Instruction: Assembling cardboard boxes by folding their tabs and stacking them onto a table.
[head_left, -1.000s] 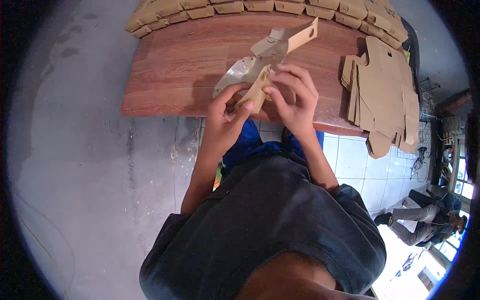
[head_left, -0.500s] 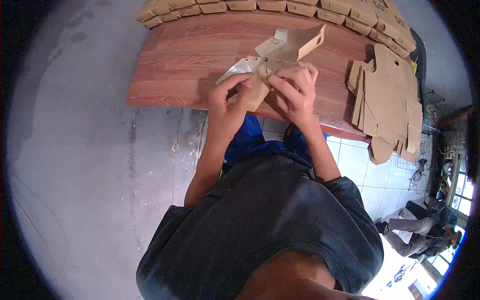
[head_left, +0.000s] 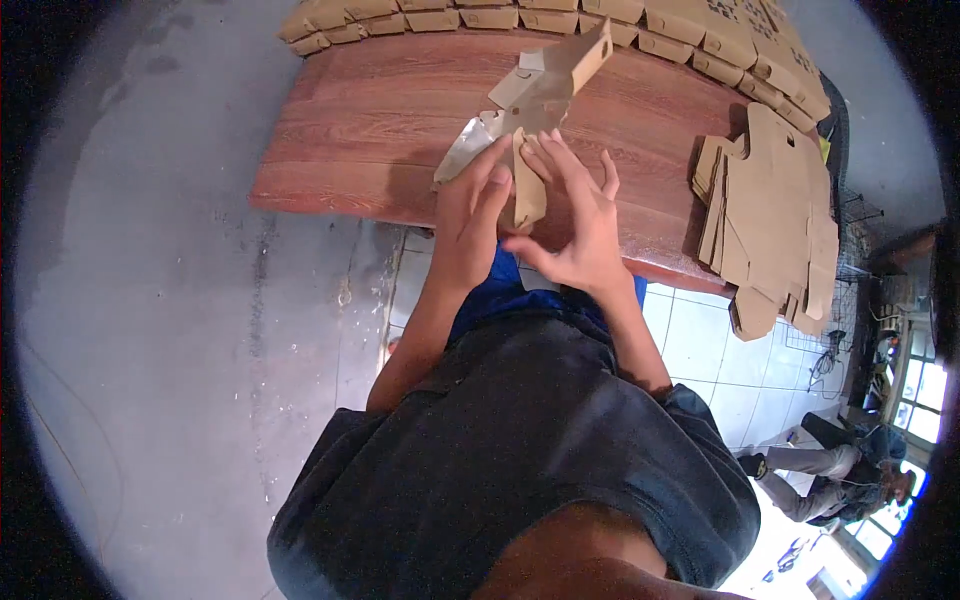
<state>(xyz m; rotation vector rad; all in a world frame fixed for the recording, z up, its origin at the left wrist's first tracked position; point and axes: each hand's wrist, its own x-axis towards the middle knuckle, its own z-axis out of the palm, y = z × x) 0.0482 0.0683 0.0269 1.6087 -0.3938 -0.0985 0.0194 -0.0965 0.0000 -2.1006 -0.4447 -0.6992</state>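
Over the near edge of a wooden table [head_left: 360,140] I hold a half-folded brown cardboard box blank [head_left: 530,100] with a silvery inner side. My left hand [head_left: 470,215] grips its lower left part, thumb and fingers pinched on a narrow flap that hangs down. My right hand [head_left: 575,220] is beside it with fingers spread, its fingertips pressing on the same flap and the fold above. The blank's upper flaps stick up and to the right, away from me.
A stack of flat cardboard blanks [head_left: 770,210] lies on the table's right end, overhanging the edge. Folded boxes [head_left: 560,20] line the far edge in a row. Grey concrete floor lies to the left, white tiles to the right, where a person [head_left: 840,470] sits.
The blank has been turned and lifted farther over the table. My right hand's fingers have spread out over the flap, and both hands have shifted slightly away from me.
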